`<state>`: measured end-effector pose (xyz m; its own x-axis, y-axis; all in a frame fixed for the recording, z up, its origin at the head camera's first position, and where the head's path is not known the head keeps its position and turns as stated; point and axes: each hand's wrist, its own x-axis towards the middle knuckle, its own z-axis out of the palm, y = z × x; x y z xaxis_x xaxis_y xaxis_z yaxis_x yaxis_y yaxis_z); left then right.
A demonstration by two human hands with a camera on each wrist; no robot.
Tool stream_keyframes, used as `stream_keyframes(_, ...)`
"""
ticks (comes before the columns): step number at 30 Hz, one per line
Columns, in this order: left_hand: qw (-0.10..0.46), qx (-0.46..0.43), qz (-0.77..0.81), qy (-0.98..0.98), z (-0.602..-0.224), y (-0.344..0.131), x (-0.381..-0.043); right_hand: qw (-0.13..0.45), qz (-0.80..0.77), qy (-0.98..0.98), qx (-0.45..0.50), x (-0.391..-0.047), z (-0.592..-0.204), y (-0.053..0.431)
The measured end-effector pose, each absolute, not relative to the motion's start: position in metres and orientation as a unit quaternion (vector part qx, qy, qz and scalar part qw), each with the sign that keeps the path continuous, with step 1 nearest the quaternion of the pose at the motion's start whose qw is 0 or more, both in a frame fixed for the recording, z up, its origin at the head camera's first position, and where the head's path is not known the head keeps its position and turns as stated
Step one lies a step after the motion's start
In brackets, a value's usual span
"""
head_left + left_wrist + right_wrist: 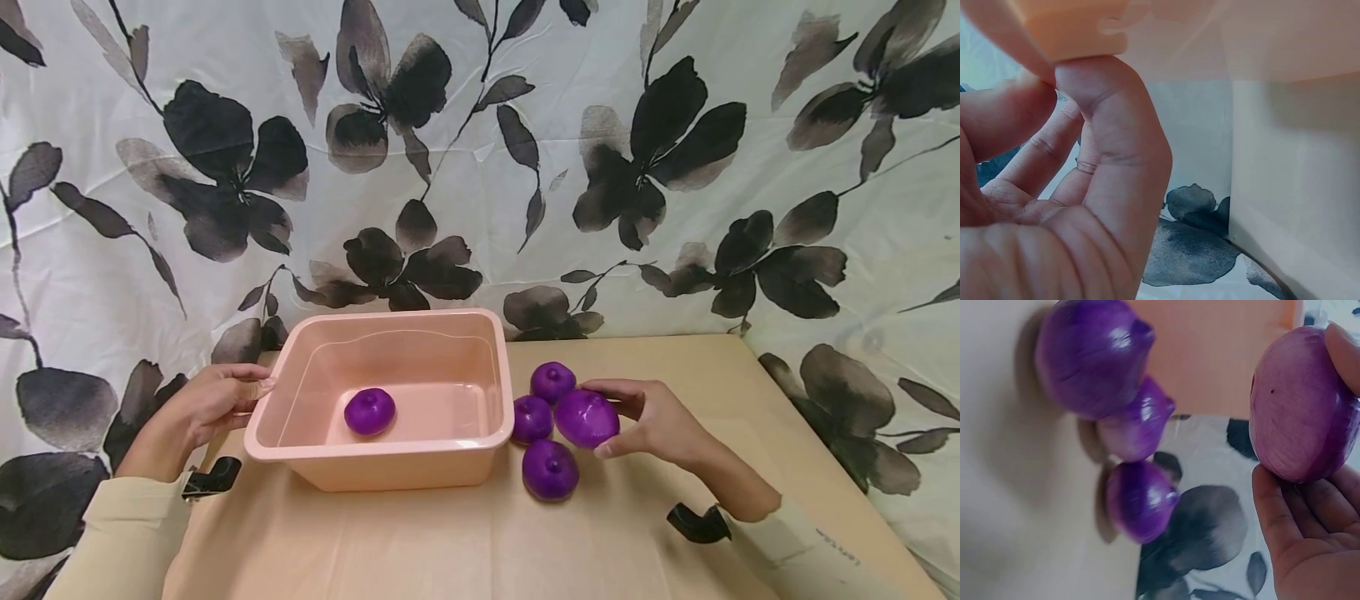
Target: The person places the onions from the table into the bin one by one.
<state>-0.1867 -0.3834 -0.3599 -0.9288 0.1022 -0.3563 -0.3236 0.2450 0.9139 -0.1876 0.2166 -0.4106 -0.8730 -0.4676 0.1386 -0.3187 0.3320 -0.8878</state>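
My left hand pinches the left rim of a pink plastic basin; in the left wrist view, thumb and forefinger meet at its edge. One shiny purple onion sits inside on the basin's floor. Held by its sides between the thumb and fingers of my right hand is another purple onion, raised off the table in the right wrist view. Beside the basin's right wall, three more onions stand on the table: a back one, a middle one and a front one.
The basin and onions stand on a light tan tabletop. Behind the table hangs a white cloth printed with dark flowers, which also runs along the right side. A black camera mount sits on each sleeved wrist.
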Motion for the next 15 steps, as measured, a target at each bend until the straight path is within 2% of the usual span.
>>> stream_keyframes(15,0.168,-0.078,0.608,0.772,-0.360,-0.383,-0.186,0.099,-0.514,0.798,-0.300,-0.189,-0.365,0.186)
